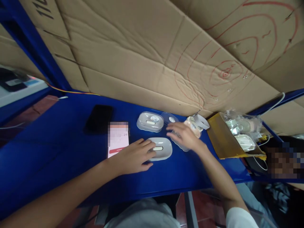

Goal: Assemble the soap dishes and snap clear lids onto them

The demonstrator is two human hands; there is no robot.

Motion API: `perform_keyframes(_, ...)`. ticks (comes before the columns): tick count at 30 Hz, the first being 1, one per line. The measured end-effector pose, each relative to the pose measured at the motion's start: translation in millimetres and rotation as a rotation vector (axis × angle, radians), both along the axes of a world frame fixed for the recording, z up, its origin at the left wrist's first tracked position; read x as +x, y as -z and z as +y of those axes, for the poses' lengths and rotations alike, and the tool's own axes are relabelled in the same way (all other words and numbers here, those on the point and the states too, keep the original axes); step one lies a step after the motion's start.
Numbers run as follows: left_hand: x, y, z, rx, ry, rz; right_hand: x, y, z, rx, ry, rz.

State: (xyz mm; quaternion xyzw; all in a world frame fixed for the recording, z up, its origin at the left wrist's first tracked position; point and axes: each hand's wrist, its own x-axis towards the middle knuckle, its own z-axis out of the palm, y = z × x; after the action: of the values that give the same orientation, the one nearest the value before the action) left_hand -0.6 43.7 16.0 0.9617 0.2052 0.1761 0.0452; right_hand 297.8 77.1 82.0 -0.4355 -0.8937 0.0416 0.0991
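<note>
A shallow pale grey oval dish [166, 152] with a small white bar in its middle lies on the blue table. My left hand [137, 155] rests its fingers on the dish's left side, thumb held apart. Just behind sits a similar dish under a clear cover [150, 122], with a round sticker. To the right, my right hand [184, 136] has its fingers stretched over a clear plastic cover [179, 143], partly hidden below it; contact cannot be made out. Another clear cover [171, 119] with a round sticker lies behind that hand.
A pink-screened phone [118, 139] and a dark flat object [99, 118] lie left. Peach and white pieces [194, 126] sit beside a yellow box [222, 139] of wrapped items. Cardboard [133, 57] walls the back. Another person [285, 161] is at the right.
</note>
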Motion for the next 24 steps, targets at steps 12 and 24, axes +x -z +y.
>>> perform_keyframes(12, -9, 6.4, 9, -0.308, -0.15, -0.153, 37, -12.7, 52, 0.01, 0.352, -0.021)
perform_keyframes(24, -12, 14.0, 19, -0.448, -0.248, -0.15, -8, 38.2, -61, -0.165, -0.063, 0.291)
